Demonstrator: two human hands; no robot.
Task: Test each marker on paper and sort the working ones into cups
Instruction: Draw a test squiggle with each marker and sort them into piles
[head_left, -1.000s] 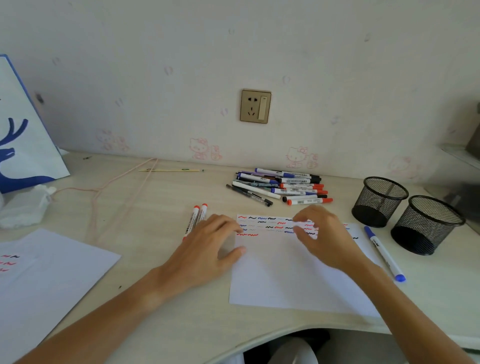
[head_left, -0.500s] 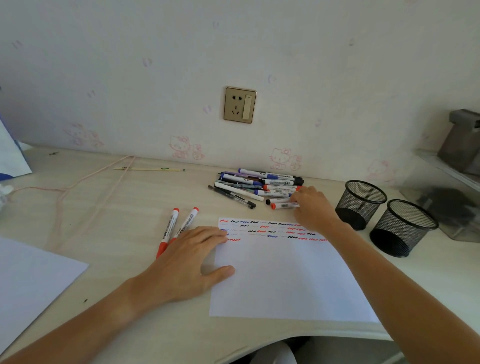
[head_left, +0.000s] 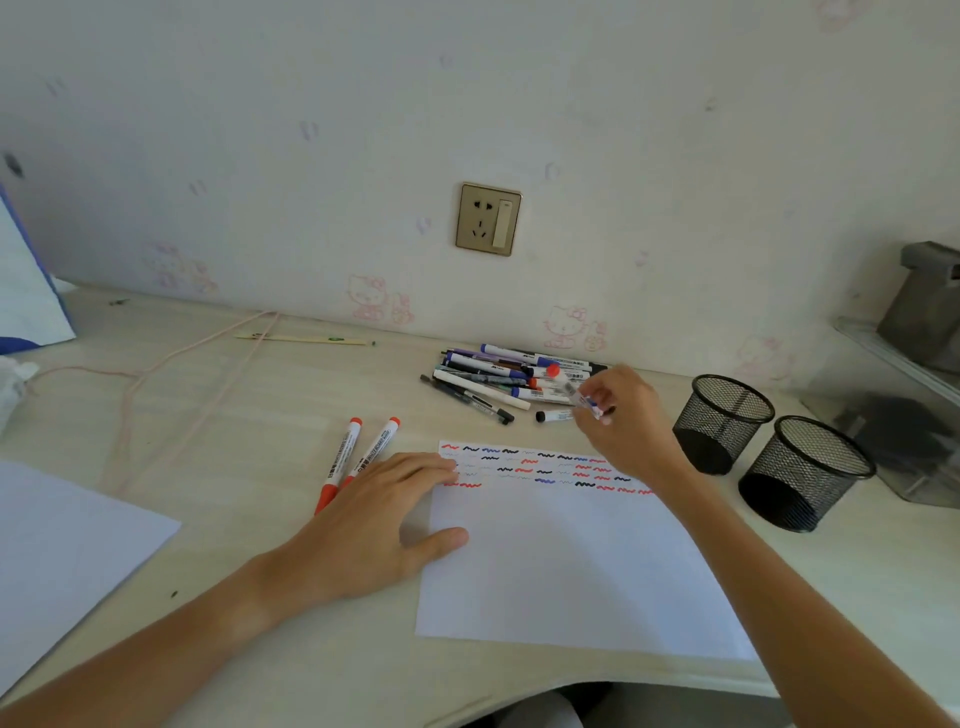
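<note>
Step in hand: fetching the next marker for testing.

Right hand (head_left: 623, 421): fingers pinching a red-capped marker (head_left: 574, 391), lifted at a tilt just off the marker pile (head_left: 498, 376) near the table's (head_left: 218, 415) back edge; cap on, uppermost.

Left hand (head_left: 371, 525): flat, fingers extended, pressing the left edge of the test paper (head_left: 566, 561) at the table's front edge; holding nothing.

Test paper: rows of red, blue and black squiggles along its far edge, the rest blank.

Mesh cups (head_left: 723, 422) (head_left: 806, 470): two, black, at the table's right side, just beside each other; no markers visible inside.

Set aside: two red markers (head_left: 358, 460) lying side by side left of the paper, lower ends under the left hand.

Loose: black-capped marker (head_left: 555, 415) between pile and paper.

Next move, by judgement: uncap, bring the tip to a blank stretch below the squiggles, scribble, then cup or set aside according to the mark.

Writing: "WHITEBOARD" partly legible on the two red markers; labels on the pile too small to read.
</note>
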